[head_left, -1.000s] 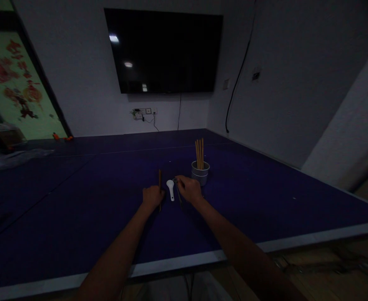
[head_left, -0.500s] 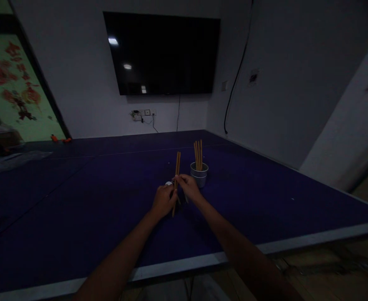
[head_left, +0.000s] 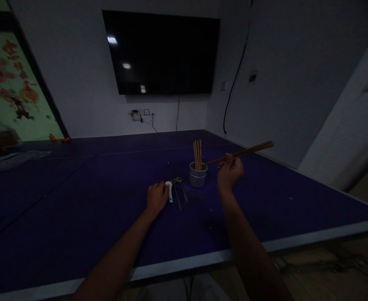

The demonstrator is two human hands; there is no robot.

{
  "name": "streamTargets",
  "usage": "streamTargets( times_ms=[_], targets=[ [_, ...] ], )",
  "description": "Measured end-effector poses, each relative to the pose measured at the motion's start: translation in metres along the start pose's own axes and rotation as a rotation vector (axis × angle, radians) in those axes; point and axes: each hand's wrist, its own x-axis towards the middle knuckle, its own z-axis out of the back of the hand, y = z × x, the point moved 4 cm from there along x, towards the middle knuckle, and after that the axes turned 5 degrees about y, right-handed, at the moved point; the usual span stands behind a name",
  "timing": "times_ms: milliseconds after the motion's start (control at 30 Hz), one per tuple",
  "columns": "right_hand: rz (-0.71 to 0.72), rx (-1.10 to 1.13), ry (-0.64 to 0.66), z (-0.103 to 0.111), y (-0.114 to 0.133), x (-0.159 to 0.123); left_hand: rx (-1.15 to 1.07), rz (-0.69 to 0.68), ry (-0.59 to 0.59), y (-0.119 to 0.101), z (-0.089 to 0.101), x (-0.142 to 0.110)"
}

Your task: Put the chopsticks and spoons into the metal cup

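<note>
My right hand is raised over the table and closed on a pair of wooden chopsticks, which lie nearly level with their tips pointing left toward a small metal cup. The cup holds several more upright chopsticks. My left hand rests on the blue table with fingers curled, touching a white spoon. Just right of the spoon lie two metal spoons.
The dark blue table has a white front edge close to me. A black wall screen hangs behind it. A cable runs down the right wall, which borders the table's right side.
My right hand took the chopsticks from between both hands, lifted them and swung right and up near the cup. My left hand let go and settled by the white spoon.
</note>
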Motion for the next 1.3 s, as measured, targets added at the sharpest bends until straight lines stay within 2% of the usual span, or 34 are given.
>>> streamTargets(
  times_ms=[100, 300, 500, 633, 900, 1167, 1300],
  targets=[
    [0.085, -0.133, -0.037, -0.003, -0.003, 0.000, 0.059, 0.017, 0.013, 0.004, -0.002, 0.001],
    [0.203, -0.269, 0.161, -0.027, -0.007, 0.003, 0.066, 0.037, 0.035, 0.008, -0.003, 0.002],
    [0.153, -0.432, 0.376, -0.047, -0.029, -0.001, 0.057, 0.029, 0.029, 0.008, -0.006, 0.003],
    [0.130, -0.530, 0.469, -0.054, -0.044, -0.004, 0.052, 0.009, 0.026, 0.007, -0.007, 0.002],
    [0.096, -0.443, 0.509, -0.059, -0.058, -0.008, 0.066, 0.019, 0.043, 0.006, -0.007, 0.002],
    [-0.012, -0.285, 0.468, -0.060, -0.065, -0.012, 0.081, 0.019, 0.062, 0.006, -0.009, 0.003],
    [-0.064, -0.262, 0.507, -0.060, -0.067, -0.013, 0.081, 0.013, 0.065, 0.006, -0.010, 0.003]
  ],
)
